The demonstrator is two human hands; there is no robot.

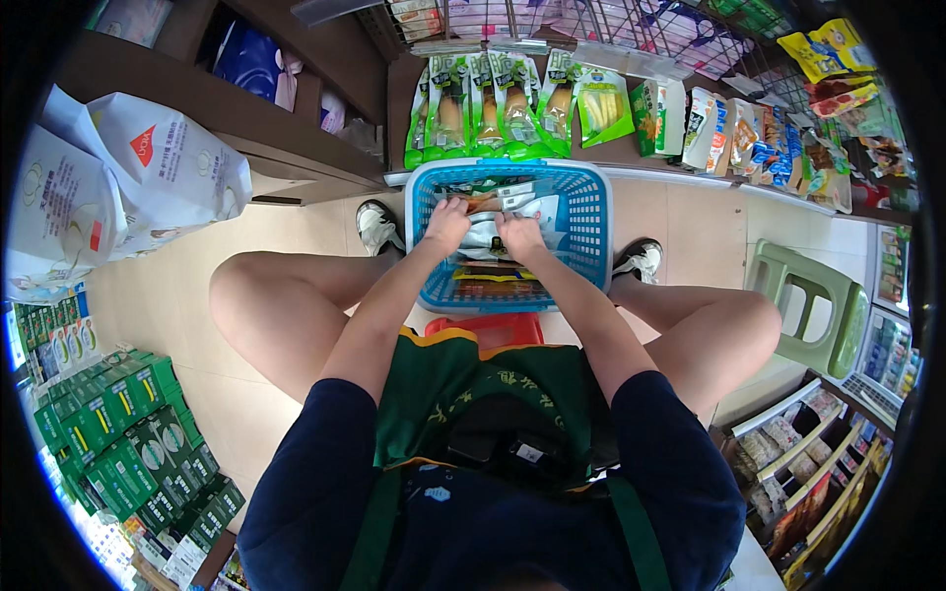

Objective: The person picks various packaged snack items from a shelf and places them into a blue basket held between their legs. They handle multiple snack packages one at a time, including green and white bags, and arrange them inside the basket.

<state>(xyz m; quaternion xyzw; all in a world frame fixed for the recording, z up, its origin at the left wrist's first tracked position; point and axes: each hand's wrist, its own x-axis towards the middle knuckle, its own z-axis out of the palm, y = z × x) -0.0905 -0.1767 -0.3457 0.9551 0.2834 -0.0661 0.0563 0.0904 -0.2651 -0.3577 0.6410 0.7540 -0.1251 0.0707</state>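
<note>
A blue plastic shopping basket (510, 301) with a pale rim stands on the floor between my feet. Inside it lie silvery-white snack packets (486, 230) and, nearer me, yellow and brown packets (495, 281). My left hand (448, 224) reaches in at the left, its fingers on the edge of a packet with a brown-orange picture (483, 201). Close to its right, my right hand (519, 233) has its fingers curled at the top of a silvery-white packet. How firmly each hand grips is hard to see. Green vacuum-packed food pouches (484, 111) stand on the low shelf just beyond the basket.
Opened display boxes of snacks (706, 129) line the shelf at the right. A green plastic stool (805, 306) stands right of my knee. Large white packages (159, 166) are at the left, above stacked green boxes (122, 432). Part of a red plastic object (495, 329) shows beneath my apron.
</note>
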